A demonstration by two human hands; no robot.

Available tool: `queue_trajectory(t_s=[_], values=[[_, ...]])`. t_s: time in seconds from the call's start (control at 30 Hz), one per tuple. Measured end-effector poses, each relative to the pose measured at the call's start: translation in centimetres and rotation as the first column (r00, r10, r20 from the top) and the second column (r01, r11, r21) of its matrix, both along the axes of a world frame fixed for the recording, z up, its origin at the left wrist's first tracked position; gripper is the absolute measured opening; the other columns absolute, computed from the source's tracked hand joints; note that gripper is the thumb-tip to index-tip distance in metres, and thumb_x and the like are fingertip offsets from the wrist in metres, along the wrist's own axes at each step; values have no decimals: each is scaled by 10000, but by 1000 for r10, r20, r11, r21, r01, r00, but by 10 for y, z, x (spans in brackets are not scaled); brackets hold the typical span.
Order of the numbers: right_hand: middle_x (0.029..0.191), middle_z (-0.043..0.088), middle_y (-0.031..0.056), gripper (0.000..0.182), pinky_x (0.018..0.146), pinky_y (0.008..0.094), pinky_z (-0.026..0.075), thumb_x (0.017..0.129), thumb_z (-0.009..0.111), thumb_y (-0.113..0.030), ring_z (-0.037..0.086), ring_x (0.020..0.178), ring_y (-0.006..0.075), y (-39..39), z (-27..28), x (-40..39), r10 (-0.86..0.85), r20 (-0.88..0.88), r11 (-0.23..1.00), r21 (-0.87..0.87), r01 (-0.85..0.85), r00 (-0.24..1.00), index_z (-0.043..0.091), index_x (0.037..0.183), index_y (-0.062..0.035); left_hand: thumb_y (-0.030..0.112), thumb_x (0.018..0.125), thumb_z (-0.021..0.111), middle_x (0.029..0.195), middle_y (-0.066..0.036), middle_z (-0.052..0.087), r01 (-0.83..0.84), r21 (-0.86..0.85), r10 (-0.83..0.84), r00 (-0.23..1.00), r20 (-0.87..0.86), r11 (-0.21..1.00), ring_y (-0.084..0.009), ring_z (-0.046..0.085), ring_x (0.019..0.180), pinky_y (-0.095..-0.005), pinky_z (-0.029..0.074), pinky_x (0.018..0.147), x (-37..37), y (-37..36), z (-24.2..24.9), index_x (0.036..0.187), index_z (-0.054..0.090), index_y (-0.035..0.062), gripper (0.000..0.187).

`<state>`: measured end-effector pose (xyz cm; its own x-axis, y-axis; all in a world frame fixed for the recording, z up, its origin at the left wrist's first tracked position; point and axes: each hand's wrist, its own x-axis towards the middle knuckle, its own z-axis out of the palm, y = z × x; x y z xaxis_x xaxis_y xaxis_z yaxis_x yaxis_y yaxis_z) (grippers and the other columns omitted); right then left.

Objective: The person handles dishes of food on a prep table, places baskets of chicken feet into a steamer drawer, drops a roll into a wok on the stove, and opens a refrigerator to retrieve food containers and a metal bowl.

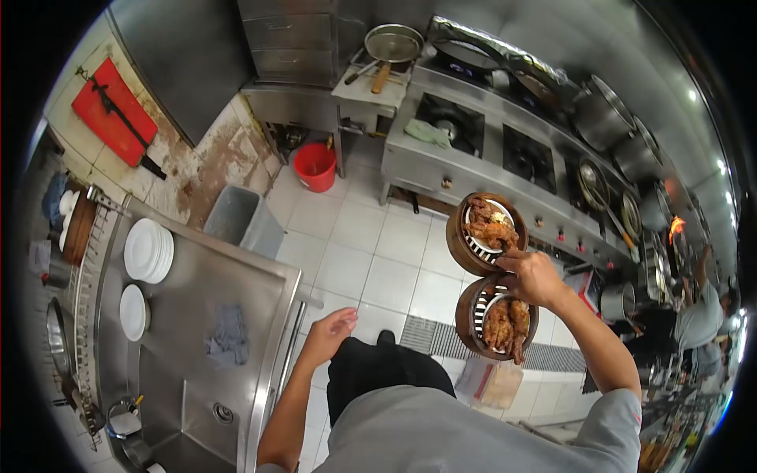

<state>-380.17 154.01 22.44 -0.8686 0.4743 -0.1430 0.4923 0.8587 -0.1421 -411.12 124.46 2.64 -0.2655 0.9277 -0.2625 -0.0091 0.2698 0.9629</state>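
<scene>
Two round bamboo steamers hang side by side in front of me at the right, above the tiled floor. The farther steamer [457, 236] and the nearer steamer [467, 315] each hold a white dish of browned, glazed food [497, 323]. My right hand [532, 276] grips both where their rims meet, its fingers closed over the edges; the fingertips are partly hidden inside. My left hand [331, 333] hangs free beside the steel counter's edge, fingers apart and holding nothing.
A steel sink counter [268, 292] with white plates [148, 251] and a grey cloth [229, 335] stands left. Beyond are a grey bin [233, 214], a red bucket [315, 167] and a stove range [489, 169] with pots. A person in a grey shirt [699, 319] stands far right.
</scene>
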Motion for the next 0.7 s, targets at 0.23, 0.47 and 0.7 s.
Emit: queue_trajectory(t_s=[0.23, 0.47, 0.7], values=[[986, 699, 107, 370, 753, 436, 554, 706, 776, -151, 687, 872, 326, 124, 16, -97, 68, -2, 998, 14, -68, 998, 715, 1055, -41, 128, 984, 609, 1161, -123, 701, -216, 30, 214, 976, 47, 976, -161, 658, 1024, -297, 507, 926, -120, 79, -16, 1316, 579, -17, 364], [973, 700, 114, 377, 724, 424, 563, 682, 786, -121, 689, 822, 331, 212, 45, -195, 81, 8, 996, 38, -81, 997, 721, 1042, -27, 203, 1000, 601, 1102, -99, 700, -290, 170, 282, 957, 70, 942, -153, 672, 941, -297, 538, 876, -333, 283, 27, 1336, 571, 1, 393], [937, 689, 111, 352, 718, 420, 563, 694, 780, -84, 683, 804, 335, 294, 62, -278, 117, -67, 993, 5, -116, 991, 720, 1038, -37, 332, 992, 595, 1043, -48, 688, -466, 215, 447, 885, 132, 858, -122, 629, 818, -299, 530, 763, -490, 523, 117, 1322, 569, 75, 419]])
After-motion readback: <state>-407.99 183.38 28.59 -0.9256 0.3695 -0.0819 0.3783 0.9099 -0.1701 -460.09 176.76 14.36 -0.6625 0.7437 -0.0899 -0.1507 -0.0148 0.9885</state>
